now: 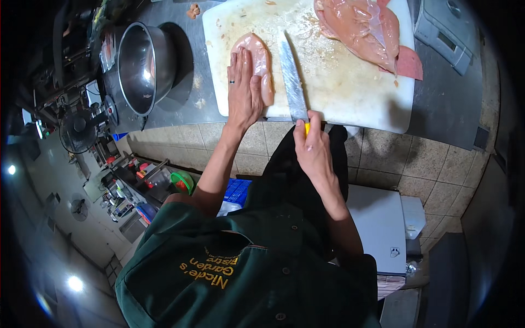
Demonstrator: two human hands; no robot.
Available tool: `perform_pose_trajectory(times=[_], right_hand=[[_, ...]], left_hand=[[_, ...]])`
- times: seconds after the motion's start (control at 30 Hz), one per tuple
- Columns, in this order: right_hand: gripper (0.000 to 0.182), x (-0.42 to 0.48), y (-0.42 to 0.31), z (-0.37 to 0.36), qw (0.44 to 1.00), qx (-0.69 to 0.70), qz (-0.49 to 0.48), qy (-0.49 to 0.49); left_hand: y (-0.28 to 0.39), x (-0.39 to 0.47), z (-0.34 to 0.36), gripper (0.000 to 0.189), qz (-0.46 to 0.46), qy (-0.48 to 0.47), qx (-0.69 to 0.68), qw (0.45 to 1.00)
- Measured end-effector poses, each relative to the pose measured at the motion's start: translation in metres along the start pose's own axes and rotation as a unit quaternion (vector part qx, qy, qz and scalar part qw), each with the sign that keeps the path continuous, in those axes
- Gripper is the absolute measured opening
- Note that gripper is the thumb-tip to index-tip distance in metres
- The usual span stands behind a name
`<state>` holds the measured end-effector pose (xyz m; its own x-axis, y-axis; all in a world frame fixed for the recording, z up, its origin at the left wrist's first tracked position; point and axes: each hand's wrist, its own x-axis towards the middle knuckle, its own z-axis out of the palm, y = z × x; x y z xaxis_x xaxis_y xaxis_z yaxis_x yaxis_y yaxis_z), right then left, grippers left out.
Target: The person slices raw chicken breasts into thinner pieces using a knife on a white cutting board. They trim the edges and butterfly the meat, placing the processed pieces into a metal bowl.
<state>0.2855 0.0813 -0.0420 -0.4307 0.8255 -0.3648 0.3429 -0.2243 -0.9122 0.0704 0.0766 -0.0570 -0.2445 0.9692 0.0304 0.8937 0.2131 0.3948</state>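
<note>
My left hand (245,92) lies flat on a piece of raw chicken breast (259,55), fingers stretched along it and a ring on one finger. The piece rests on the left part of a white cutting board (348,96). In my right hand (313,143) is the yellow handle of a kitchen knife (292,78), held at the board's near edge. Its long blade points away from me over the board, to the right of the chicken piece and apart from it. More raw chicken (361,30) lies at the board's far right, partly over a pink sheet (410,63).
A steel bowl (164,67) stands on the metal table (184,112) left of the board. A kitchen scale (445,41) sits at the right. Small scraps (193,11) lie near the board's far left corner. A white chest-like box (375,225) stands on the floor at the right.
</note>
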Motion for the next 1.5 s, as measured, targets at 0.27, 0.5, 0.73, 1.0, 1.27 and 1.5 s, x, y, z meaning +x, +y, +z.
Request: perform_pose_trajectory(times=[0.27, 0.5, 0.73, 1.0, 1.27, 1.5], right_hand=[[0.022, 0.008, -0.004, 0.026, 0.999, 0.009, -0.036, 0.011], [0.023, 0.010, -0.002, 0.027, 0.999, 0.002, -0.034, -0.020], [0.023, 0.011, -0.007, 0.015, 0.998, -0.015, -0.023, -0.058], [0.017, 0.009, -0.012, 0.012, 0.998, -0.018, -0.007, -0.057], [0.017, 0.001, -0.010, 0.015, 0.998, 0.001, 0.007, -0.060], [0.017, 0.001, -0.009, 0.015, 0.998, 0.011, 0.016, -0.064]], left_hand=[[-0.003, -0.006, 0.000, 0.058, 0.008, -0.007, 0.015, 1.000], [0.015, 0.007, -0.022, 0.053, -0.034, -0.004, 0.016, 0.999], [0.017, 0.023, 0.005, 0.057, -0.039, 0.046, -0.027, 0.998], [0.018, 0.024, 0.004, 0.060, -0.047, 0.027, -0.018, 0.998], [0.016, 0.023, 0.004, 0.060, -0.052, 0.023, -0.021, 0.998], [0.015, 0.024, 0.006, 0.061, -0.043, 0.031, -0.030, 0.998]])
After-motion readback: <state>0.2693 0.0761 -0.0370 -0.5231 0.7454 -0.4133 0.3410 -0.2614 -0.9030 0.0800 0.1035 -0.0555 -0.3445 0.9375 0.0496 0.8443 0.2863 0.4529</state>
